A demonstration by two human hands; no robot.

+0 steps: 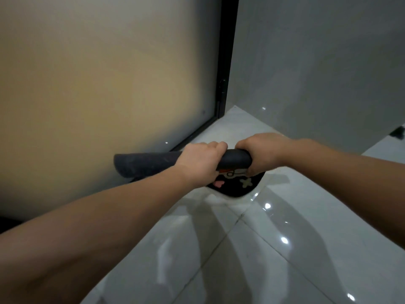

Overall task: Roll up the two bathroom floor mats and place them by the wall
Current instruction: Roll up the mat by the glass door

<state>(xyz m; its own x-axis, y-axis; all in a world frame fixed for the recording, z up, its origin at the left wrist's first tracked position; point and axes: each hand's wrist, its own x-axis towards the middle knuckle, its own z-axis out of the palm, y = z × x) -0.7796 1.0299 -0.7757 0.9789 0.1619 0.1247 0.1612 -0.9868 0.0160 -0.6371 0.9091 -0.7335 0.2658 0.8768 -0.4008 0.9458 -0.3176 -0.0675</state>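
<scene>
A dark floor mat [144, 164] lies partly rolled on the white tiles, its grey roll running left to right along the foot of the frosted glass door. My left hand [200, 163] grips the middle of the roll from above. My right hand [262, 153] is closed over the roll's right end. Below the hands a flat black part of the mat [235, 186] with a pink shape and a pale cross pattern still lies on the floor. Only this one mat is in view.
A frosted glass door [105, 84] with a black frame [225, 62] fills the left. A grey wall [317, 62] meets it at the corner behind the mat. Glossy white floor tiles [252, 249] stretch toward me. A dark object [398, 133] sits at the right edge.
</scene>
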